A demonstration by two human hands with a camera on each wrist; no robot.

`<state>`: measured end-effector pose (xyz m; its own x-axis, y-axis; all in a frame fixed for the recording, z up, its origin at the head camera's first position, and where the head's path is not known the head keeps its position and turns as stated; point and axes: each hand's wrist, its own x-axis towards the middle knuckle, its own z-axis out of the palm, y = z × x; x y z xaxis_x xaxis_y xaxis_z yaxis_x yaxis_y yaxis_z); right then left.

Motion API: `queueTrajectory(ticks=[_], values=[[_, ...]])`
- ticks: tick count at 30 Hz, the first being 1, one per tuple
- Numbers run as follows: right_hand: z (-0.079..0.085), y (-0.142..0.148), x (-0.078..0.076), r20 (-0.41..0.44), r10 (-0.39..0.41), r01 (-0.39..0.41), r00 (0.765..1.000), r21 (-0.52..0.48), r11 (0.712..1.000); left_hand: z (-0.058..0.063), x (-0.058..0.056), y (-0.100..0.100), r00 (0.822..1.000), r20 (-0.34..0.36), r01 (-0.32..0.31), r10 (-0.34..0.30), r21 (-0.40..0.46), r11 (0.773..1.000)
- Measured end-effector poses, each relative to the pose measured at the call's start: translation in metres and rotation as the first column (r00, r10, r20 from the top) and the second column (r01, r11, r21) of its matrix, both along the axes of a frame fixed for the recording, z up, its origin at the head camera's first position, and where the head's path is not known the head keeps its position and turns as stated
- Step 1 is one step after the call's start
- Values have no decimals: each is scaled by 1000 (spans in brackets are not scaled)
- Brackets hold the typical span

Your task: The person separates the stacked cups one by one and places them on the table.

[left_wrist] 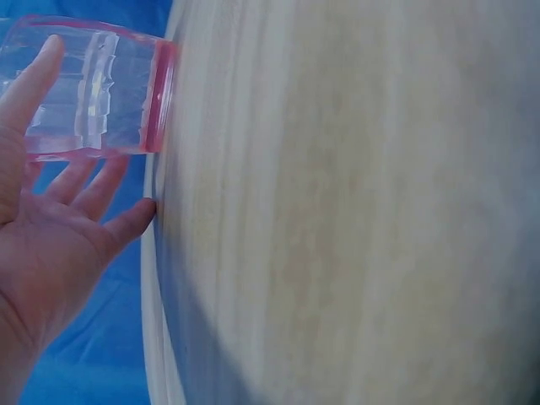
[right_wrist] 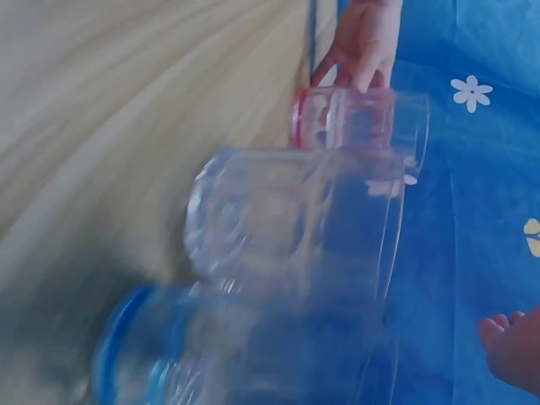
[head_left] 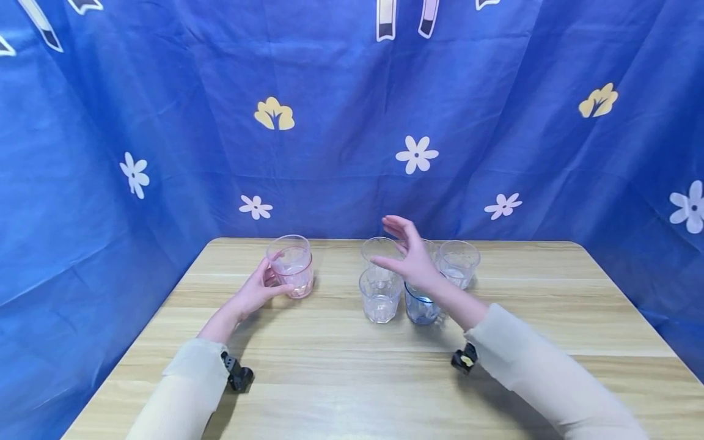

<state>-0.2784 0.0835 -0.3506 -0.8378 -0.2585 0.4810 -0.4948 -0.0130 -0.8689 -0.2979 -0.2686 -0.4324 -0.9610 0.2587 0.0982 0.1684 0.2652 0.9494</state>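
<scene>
On the left of the table a pink cup (head_left: 302, 285) stands upright with a clear cup (head_left: 288, 244) nested in it, its rim rising above the pink one. My left hand (head_left: 257, 296) holds the pink cup from the left, thumb on the near side and fingers behind. In the left wrist view the thumb lies across the cup's wall. My right hand (head_left: 414, 264) hovers over the cups at the middle, fingers spread and bent with nothing in them. Below it are a front clear cup (head_left: 381, 300) and a blue cup (head_left: 421, 311), side by side.
Behind the front clear cup stands another clear cup (head_left: 379, 245), partly overlapped by it. A clear cup (head_left: 459, 256) is to the right, and one more rim shows behind my right hand. A blue patterned curtain (head_left: 330, 153) surrounds the wooden table (head_left: 341, 379) at the back and sides.
</scene>
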Motion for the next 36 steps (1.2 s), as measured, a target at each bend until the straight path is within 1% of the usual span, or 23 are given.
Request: queueTrajectory(ticks=[8,13,18,21,26,31,36], values=[[3,-46,-15,58,10,-12,998,29,1000,-1,0,0,1000,1,-1,1,2,1000],[-1,-73,-18,94,43,-46,995,28,999,-2,-1,-1,1000,-5,-1,2,3,1000],[-8,-95,-18,122,45,-52,991,60,997,-3,-2,-2,1000,-9,-3,3,-7,1000],[-11,-105,-18,148,37,-50,988,88,995,-4,-2,-2,1000,-11,2,-2,-5,1000],[-17,-119,-19,181,23,-41,983,95,995,-3,-2,-1,1000,-19,9,-9,5,1000],[-22,-130,-17,194,-6,-21,981,137,990,-3,-1,-2,1000,-18,9,-9,6,1000],[-27,-137,-21,184,-45,9,982,193,981,-4,-2,-2,1000,-17,5,-5,-8,1000]])
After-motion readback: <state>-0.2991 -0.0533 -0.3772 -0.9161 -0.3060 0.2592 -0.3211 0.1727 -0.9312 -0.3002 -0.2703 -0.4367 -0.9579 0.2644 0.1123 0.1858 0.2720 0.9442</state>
